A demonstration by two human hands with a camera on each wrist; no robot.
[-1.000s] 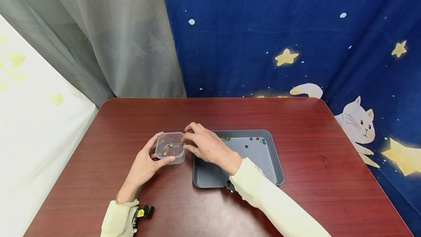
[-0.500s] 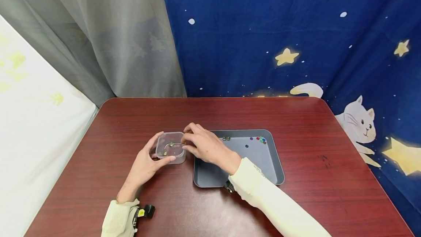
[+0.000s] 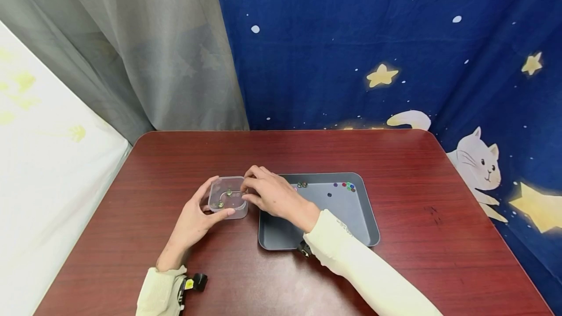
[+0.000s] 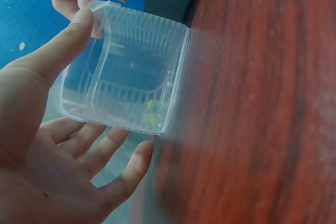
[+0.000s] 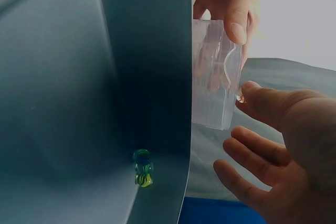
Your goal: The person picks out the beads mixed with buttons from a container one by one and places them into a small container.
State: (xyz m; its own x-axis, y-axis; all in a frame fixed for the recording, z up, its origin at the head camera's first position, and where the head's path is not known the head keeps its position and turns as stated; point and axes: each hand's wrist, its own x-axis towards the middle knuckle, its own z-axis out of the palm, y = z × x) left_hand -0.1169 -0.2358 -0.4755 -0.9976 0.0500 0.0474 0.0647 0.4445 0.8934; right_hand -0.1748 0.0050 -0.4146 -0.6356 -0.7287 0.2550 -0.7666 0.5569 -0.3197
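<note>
My left hand (image 3: 193, 218) grips a small clear plastic container (image 3: 232, 212) by its sides, thumb at the near side and fingers round the far side. Two greenish glass marbles (image 3: 229, 192) lie inside on its bottom. Over the container's right rim, my right hand (image 3: 274, 194) pinches a small shiny marble (image 5: 240, 98) at the thumb tip, mostly hidden by the fingers. The grey tray (image 3: 316, 243) sits under my right wrist. Along its far edge are a few marbles (image 3: 303, 185), with a coloured cluster (image 3: 350, 186) in the far right corner.
A single dark marble (image 3: 330, 194) lies apart on the tray floor. The dark red wooden table (image 3: 395, 160) carries everything. Behind it hang a grey curtain (image 3: 184, 62) and a blue starry curtain (image 3: 307, 62).
My right hand has shifted slightly left over the container's rim, its fingers still pinched together. A pinkish spot beside the tray's far marbles now shows. My left hand and the container stay put.
</note>
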